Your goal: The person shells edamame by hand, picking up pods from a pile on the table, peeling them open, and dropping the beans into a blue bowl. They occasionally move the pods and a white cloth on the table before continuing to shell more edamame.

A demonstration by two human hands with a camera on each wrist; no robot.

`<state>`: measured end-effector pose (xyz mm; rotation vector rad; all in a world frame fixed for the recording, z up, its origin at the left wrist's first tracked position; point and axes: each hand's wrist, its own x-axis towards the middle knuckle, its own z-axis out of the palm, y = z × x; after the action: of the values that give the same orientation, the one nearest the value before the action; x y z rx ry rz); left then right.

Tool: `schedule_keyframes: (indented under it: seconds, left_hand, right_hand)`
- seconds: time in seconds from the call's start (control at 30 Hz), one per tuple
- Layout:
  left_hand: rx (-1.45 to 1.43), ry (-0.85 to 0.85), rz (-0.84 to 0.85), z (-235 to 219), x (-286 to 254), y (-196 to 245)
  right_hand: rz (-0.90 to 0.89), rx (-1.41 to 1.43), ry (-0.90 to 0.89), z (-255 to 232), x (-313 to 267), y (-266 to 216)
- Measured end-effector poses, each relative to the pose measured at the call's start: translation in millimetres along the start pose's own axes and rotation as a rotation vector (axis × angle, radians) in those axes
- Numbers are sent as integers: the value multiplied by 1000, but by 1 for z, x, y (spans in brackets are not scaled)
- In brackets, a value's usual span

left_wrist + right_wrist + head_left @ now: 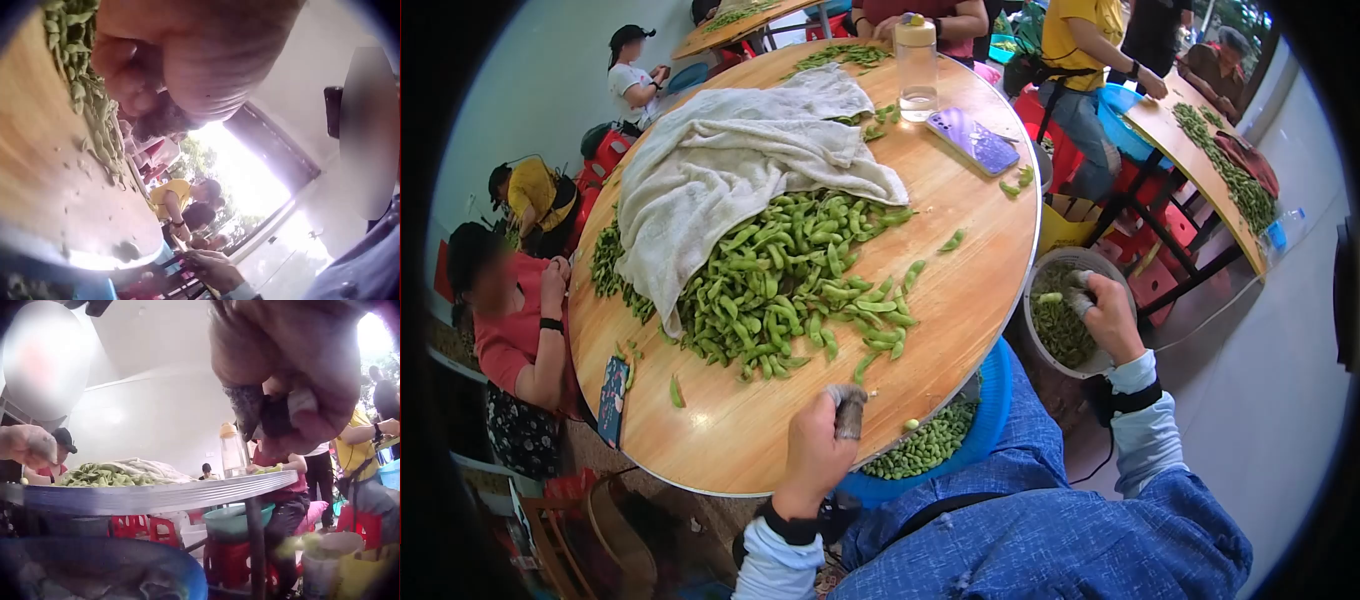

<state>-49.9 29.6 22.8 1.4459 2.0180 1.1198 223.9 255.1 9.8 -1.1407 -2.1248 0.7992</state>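
Note:
Fingers curled, my left hand (818, 445) is above the table's near edge, grey wrapping on a digit; no pod shows in it. A green bean (911, 424) appears just right of it, over a blue basin (997, 395) of shelled beans (930, 440). My right hand (1112, 318) is over a white bucket (1035, 335) of pods or husks, its wrapped fingers curled. A pale green piece (1050, 298) shows below them, blurred and apart from the hand in the right wrist view. Green pods (770, 280) lie heaped beside a cream cloth (720, 165).
On the round table (960, 290) stand a clear bottle (916, 75) and a purple phone (975, 140); a dark patterned item (612, 400) lies at the left edge. Loose pods are scattered near the heap. Several people are around, some at another table (1190, 150) at right.

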Motion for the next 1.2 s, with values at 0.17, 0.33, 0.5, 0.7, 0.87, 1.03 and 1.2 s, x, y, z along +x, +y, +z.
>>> schedule_keyframes:
  seconds: [0.17, 0.33, 0.5, 0.7, 0.87, 1.03, 1.2]
  left_hand:
    - [432, -84, 245, 13, 54, -1]
    - [623, -160, 383, 22, 72, -12]
    - [620, -224, 339, 14, 56, -8]
    - [158, -121, 94, 8, -4, 7]
    - [185, -99, 327, 6, -3, 18]
    - [438, -55, 234, 12, 41, 5]
    - [505, -113, 150, 17, 52, -4]
  right_hand:
    - [195, 482, -53, 8, -21, 22]
    - [100, 554, -232, 42, -27, -30]
    - [-31, 545, -449, 69, -20, -77]
    - [23, 675, -482, 81, -18, -79]
    - [25, 688, -486, 85, -19, -80]
    - [21, 720, -473, 89, -22, -81]
    - [96, 735, -609, 94, -28, -78]
